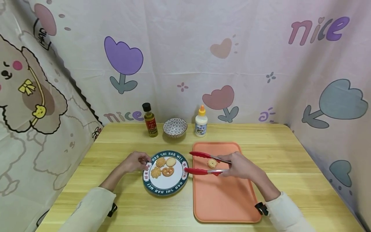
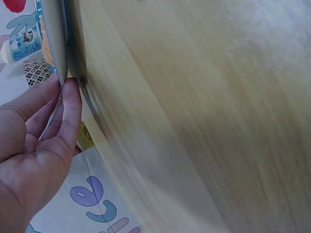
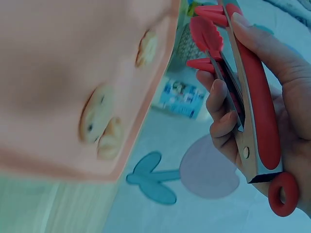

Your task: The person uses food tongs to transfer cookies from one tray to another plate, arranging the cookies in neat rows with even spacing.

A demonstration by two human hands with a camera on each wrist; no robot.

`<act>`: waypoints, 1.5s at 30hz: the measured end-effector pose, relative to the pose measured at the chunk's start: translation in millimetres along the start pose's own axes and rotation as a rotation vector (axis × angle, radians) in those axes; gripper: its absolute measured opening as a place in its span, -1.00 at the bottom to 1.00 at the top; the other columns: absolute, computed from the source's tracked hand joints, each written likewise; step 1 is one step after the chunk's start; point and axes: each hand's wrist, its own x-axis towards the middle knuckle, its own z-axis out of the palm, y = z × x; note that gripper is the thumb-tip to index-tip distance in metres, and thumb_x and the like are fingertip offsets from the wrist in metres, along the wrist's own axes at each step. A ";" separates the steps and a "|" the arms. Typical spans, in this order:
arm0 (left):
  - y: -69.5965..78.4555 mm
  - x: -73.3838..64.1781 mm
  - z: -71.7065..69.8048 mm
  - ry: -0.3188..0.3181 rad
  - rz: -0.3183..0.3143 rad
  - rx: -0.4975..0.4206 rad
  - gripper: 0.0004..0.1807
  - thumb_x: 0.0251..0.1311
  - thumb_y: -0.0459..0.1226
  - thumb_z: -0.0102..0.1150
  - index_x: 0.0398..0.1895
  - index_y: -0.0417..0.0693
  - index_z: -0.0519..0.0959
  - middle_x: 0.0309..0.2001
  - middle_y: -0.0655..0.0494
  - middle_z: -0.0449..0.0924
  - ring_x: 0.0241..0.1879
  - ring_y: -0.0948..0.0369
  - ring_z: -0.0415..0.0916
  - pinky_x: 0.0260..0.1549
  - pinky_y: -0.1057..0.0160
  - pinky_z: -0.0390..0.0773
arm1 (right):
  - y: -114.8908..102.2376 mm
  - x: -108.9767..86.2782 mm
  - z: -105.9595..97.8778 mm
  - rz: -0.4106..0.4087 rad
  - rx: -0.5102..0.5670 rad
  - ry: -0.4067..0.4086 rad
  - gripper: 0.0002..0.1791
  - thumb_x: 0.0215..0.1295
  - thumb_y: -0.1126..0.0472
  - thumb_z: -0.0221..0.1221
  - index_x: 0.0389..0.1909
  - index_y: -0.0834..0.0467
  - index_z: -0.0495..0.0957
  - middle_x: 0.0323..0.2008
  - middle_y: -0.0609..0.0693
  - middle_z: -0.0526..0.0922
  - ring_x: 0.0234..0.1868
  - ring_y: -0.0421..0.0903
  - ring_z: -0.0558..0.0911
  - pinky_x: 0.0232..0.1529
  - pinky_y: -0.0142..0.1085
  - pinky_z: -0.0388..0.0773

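My left hand pinches the left rim of a round plate with a dark green lettered border. Thumb and fingers grip that rim in the left wrist view. Several cookies lie on the plate, among them a pretzel-shaped cookie and a plain oval one. My right hand holds red-tipped metal tongs, their arms spread and nothing between the tips. The tips point left, near the plate's right rim. Beneath the tongs, an orange tray bears cookies, partly hidden in the head view.
Along the table's back edge stand an oil bottle with a black cap, a patterned bowl and a white bottle with a yellow and orange cap. A printed curtain hangs behind the wooden table.
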 end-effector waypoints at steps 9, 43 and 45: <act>1.0 0.4 -0.5 0.001 0.002 -0.001 -0.72 -0.07 -0.46 0.33 -0.21 -0.16 0.61 -0.24 0.02 0.59 -0.30 0.17 0.47 -0.30 0.26 0.52 | 23.6 -19.4 -12.1 0.083 0.003 0.016 -0.28 -0.11 0.13 0.46 0.18 0.11 0.50 -0.58 -0.14 0.44 -0.72 -0.31 0.17 -0.70 -0.46 0.13; 2.0 -0.7 -0.2 -0.009 0.014 0.014 -0.71 -0.05 -0.46 0.32 -0.19 -0.17 0.61 -0.22 0.01 0.59 -0.28 0.17 0.47 -0.27 0.24 0.53 | 56.0 -54.5 -19.2 0.148 0.012 0.028 -0.41 -0.03 0.08 0.40 0.06 0.25 0.57 -0.32 0.05 0.68 -0.57 -0.30 0.30 -0.59 -0.46 0.24; 2.5 -1.0 -0.3 -0.008 0.013 0.013 -0.71 -0.06 -0.46 0.32 -0.19 -0.17 0.61 -0.23 0.01 0.59 -0.28 0.17 0.47 -0.27 0.25 0.53 | 56.2 -54.7 -19.4 0.141 0.006 0.038 -0.41 -0.03 0.09 0.40 0.05 0.25 0.58 -0.38 -0.01 0.66 -0.59 -0.32 0.28 -0.60 -0.46 0.24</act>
